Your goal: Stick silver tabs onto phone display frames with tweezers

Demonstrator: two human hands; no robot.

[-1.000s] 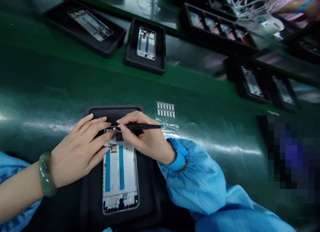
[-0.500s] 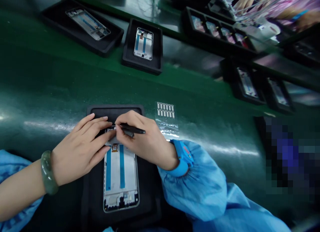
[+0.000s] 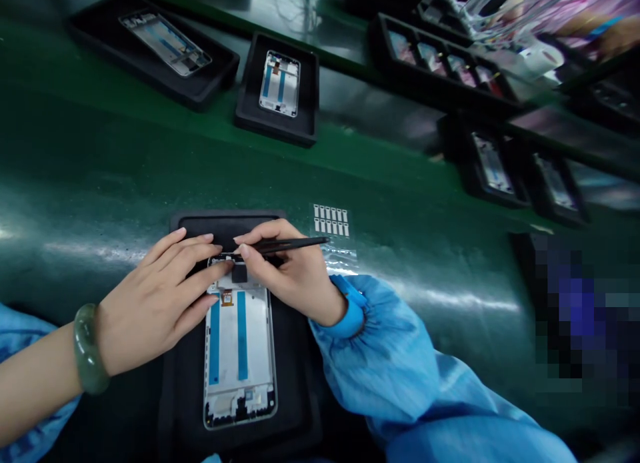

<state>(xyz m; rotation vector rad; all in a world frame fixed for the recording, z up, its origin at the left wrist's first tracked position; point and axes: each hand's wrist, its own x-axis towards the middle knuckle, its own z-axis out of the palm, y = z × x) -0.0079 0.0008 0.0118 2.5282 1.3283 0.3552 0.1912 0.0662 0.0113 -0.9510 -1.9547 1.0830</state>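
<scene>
A phone frame [image 3: 257, 343] with two blue strips lies in a black tray [image 3: 295, 390] in front of me. My left hand [image 3: 160, 293] rests over its upper left part, fingers spread, fingertips on the frame's top end. Black tweezers [image 3: 295, 244] are held in my right hand [image 3: 295, 270], thumb and index finger pinched at the frame's top edge. The tips of the tweezers are hidden by the fingers. Below the pinch a small dark square [image 3: 239, 272] shows on the frame, beside my left index finger.
A clear sheet of small white stickers [image 3: 331, 220] lies right of the tray. Farther back are a tray [image 3: 305, 126] and another tray [image 3: 220, 83], each with a phone frame. A compartmented black box [image 3: 380, 56] stands beyond. Another person's arm [image 3: 613, 40] shows at top right.
My right hand has turned, so the tweezers now lie flatter and point out to the right. The dark square has come into view. My left hand stays nearly in place.
</scene>
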